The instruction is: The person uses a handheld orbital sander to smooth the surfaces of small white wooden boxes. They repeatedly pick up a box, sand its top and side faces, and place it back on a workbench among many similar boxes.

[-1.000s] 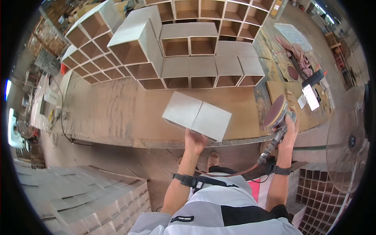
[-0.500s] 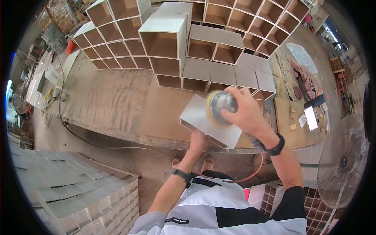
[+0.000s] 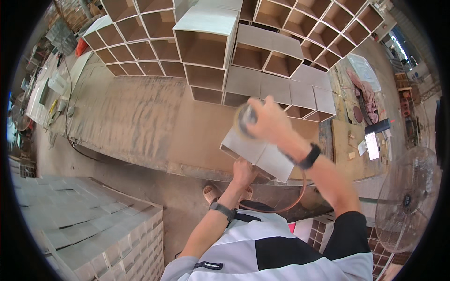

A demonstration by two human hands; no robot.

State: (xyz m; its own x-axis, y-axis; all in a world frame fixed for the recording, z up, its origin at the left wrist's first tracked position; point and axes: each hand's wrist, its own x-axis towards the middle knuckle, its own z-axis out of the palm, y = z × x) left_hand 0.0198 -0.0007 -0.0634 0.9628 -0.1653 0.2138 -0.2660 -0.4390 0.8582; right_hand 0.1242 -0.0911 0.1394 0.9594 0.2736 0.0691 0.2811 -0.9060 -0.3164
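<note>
A white open-fronted wooden box [image 3: 273, 162] lies at an angle near the front edge of the workbench [image 3: 136, 114]. My left hand [image 3: 243, 172] grips its near side, some fingers hidden by the box. My right hand [image 3: 274, 123] is wrapped over a round power sander [image 3: 244, 121], smeared by motion, at the far left end of the box's top. Whether the sander's pad touches the box I cannot tell. A reddish hose [image 3: 300, 193] curves below my right forearm.
White box units with brown insides [image 3: 204, 51] stand stacked along the back. More white boxes [image 3: 101, 229] are piled at lower left. A fan [image 3: 407, 201] stands at right. A phone [image 3: 371, 146], small wood blocks [image 3: 352, 155] and a cloth [image 3: 363, 91] lie on the bench's right.
My right hand has moved the sander left, from the middle of the box's top to its far left end. My left hand still holds the box. The whole view has shifted slightly.
</note>
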